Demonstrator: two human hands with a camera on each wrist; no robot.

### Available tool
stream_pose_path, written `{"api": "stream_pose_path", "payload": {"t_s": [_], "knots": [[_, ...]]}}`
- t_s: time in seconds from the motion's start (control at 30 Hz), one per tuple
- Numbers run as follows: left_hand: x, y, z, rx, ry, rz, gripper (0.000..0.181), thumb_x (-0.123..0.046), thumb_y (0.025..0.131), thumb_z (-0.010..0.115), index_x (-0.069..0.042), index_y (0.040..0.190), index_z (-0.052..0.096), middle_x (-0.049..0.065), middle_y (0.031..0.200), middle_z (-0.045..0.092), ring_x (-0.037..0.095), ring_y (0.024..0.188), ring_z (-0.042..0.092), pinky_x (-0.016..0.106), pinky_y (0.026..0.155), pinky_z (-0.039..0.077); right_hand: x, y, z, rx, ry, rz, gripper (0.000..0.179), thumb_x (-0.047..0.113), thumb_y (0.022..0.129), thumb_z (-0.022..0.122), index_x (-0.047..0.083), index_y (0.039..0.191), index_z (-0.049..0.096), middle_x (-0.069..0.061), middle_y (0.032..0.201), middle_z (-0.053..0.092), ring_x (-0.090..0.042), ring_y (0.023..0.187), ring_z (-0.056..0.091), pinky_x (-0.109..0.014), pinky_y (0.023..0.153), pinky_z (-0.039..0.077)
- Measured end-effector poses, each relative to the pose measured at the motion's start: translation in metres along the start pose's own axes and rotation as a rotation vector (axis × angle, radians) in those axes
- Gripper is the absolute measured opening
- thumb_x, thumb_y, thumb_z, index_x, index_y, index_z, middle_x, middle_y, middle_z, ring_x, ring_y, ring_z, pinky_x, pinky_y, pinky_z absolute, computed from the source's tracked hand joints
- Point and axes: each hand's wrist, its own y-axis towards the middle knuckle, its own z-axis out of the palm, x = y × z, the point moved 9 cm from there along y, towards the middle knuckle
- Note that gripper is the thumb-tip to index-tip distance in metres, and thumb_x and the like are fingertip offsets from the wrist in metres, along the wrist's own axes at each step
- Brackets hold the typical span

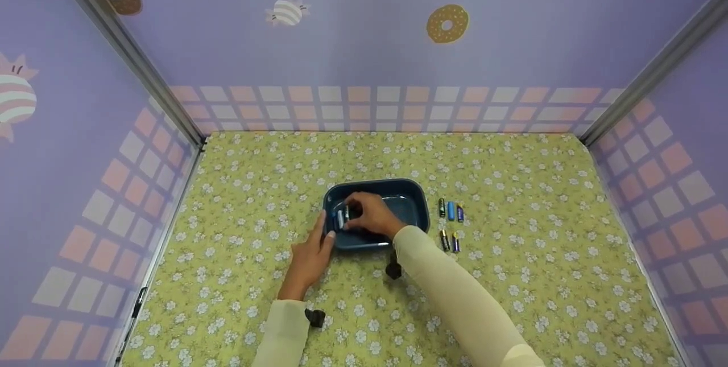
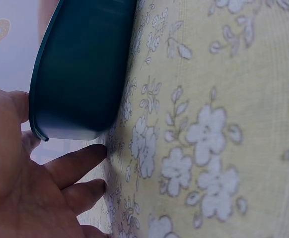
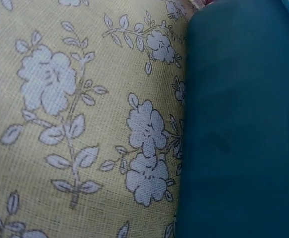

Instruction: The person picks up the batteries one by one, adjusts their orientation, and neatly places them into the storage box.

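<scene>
A dark blue-green rectangular tub (image 1: 405,186) stands on the flowered cloth. My right hand (image 1: 372,213) reaches down inside its left half. Thumb and fingers there pinch a small dark battery (image 1: 347,211), mostly covered by the hand. Just left of it, a pale blue-and-white battery (image 1: 340,219) lies in the tub. My left hand (image 1: 310,256) is at the tub's near left corner, thumb against the rim and the other fingers fairly straight and spread outside the wall, as the left wrist view also shows. The right wrist view shows only the tub's outer wall (image 3: 244,124) and cloth.
Right of the tub lie several batteries: a dark green one (image 1: 442,207), a light blue one (image 1: 451,211) and a purple one (image 1: 460,213) in one row, two more (image 1: 445,240) nearer. Purple walls (image 1: 364,54) enclose the table at the back and sides.
</scene>
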Motion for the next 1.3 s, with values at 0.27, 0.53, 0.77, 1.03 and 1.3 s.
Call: {"api": "stream_pose_path", "payload": {"t_s": [0.27, 0.53, 0.77, 1.03, 1.3], "knots": [[-0.0019, -0.0010, -0.0011, -0.003, 0.004, 0.002, 0.065, -0.061, 0.107, 0.032, -0.046, 0.163, 0.002, 0.011, 0.165, 0.033, 0.050, 0.144, 0.041, 0.074, 0.120, -0.005, -0.0048, 0.0019, 0.0046, 0.003, -0.021, 0.016, 0.054, 0.034, 0.080, 0.090, 0.011, 0.124, 0.069, -0.007, 0.117, 0.070, -0.022, 0.106, 0.067, -0.040, 0.093, 0.056], [-0.0012, -0.0021, -0.0007, -0.007, 0.006, 0.006, 0.070, -0.069, 0.104, 0.028, -0.044, 0.164, 0.004, 0.010, 0.166, 0.032, 0.049, 0.144, 0.040, 0.074, 0.120, -0.004, -0.0046, 0.0017, 0.0068, 0.000, -0.047, 0.011, 0.056, 0.037, 0.079, 0.090, 0.011, 0.124, 0.069, -0.008, 0.116, 0.069, -0.023, 0.107, 0.065, -0.041, 0.094, 0.055], [-0.0019, -0.0013, -0.0009, -0.010, 0.020, 0.018, 0.067, -0.068, 0.105, 0.028, -0.048, 0.162, 0.001, 0.008, 0.165, 0.034, 0.048, 0.143, 0.043, 0.074, 0.119, -0.004, -0.0028, 0.0023, 0.0074, 0.004, -0.089, 0.002, 0.057, 0.038, 0.078, 0.091, 0.011, 0.124, 0.070, -0.008, 0.116, 0.067, -0.023, 0.106, 0.064, -0.040, 0.094, 0.055], [-0.0021, -0.0015, -0.0013, -0.021, 0.020, 0.032, 0.066, -0.066, 0.105, 0.029, -0.048, 0.162, 0.001, 0.007, 0.167, 0.031, 0.047, 0.144, 0.042, 0.074, 0.120, -0.004, -0.0022, 0.0019, 0.0078, -0.002, -0.101, -0.008, 0.058, 0.037, 0.076, 0.093, 0.011, 0.122, 0.070, -0.009, 0.113, 0.066, -0.023, 0.102, 0.064, -0.040, 0.092, 0.055], [-0.0014, -0.0009, -0.0008, -0.019, 0.026, 0.015, 0.066, -0.067, 0.105, 0.029, -0.049, 0.162, 0.002, 0.003, 0.168, 0.029, 0.047, 0.146, 0.039, 0.073, 0.120, -0.005, -0.0031, 0.0012, 0.0067, 0.001, -0.105, -0.012, 0.060, 0.039, 0.075, 0.093, 0.012, 0.123, 0.070, -0.008, 0.113, 0.066, -0.023, 0.101, 0.063, -0.041, 0.092, 0.054]]}}
